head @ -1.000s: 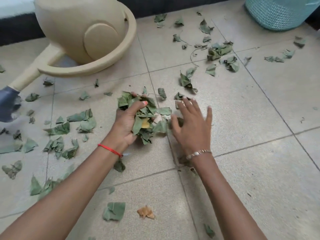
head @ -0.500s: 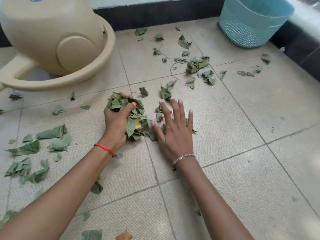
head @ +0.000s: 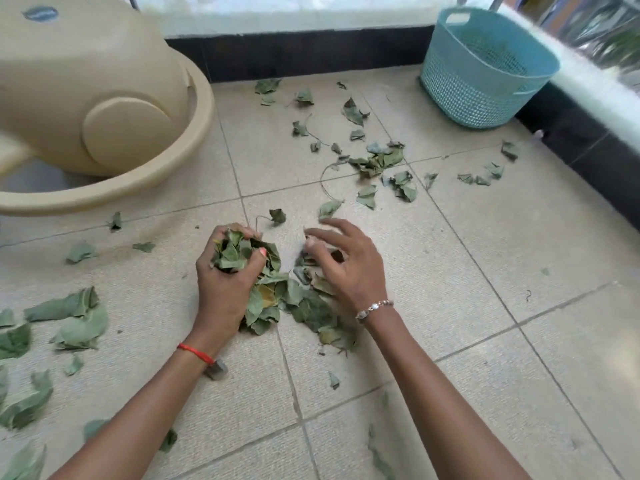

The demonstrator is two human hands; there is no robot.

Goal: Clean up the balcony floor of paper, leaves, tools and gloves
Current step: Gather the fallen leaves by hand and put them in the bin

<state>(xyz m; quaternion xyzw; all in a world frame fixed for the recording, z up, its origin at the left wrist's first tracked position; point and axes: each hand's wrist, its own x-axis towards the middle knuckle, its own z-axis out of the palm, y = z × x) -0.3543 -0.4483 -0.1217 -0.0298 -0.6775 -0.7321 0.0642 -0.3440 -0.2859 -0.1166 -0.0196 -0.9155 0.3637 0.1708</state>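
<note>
Person is crouched over the tile floor (head: pixel 450 271), both arms reaching fwd. Left hand (head: pixel 225 275) is wrapped tight round a wad of leaves (head: pixel 239 252), fingers curled over the top and thumb clamped on the near side, w/ green bits poking out btwn them. Red string (head: pixel 195 353) on that wrist.

Right hand (head: pixel 346 268) sits just beside it, fingers spread and bent claw-like, tips down at the tile. It's blurry, so can't tell if it's actually pinching a leaf or just touching them. Bead bracelet (head: pixel 374 306) on that wrist.

Leaf pile (head: pixel 301 306) lies on the floor btwn and under the two hands, mostly green plus a yellowish one, touching the left palm.

More scattered leaves (head: pixel 377 161) further out toward the wall, and another lot (head: pixel 72 320) off to the left.

Teal basket (head: pixel 485 67) stands upright in the far right corner, well apart from the hands. Big beige watering can (head: pixel 90 109) fills the far left.
</note>
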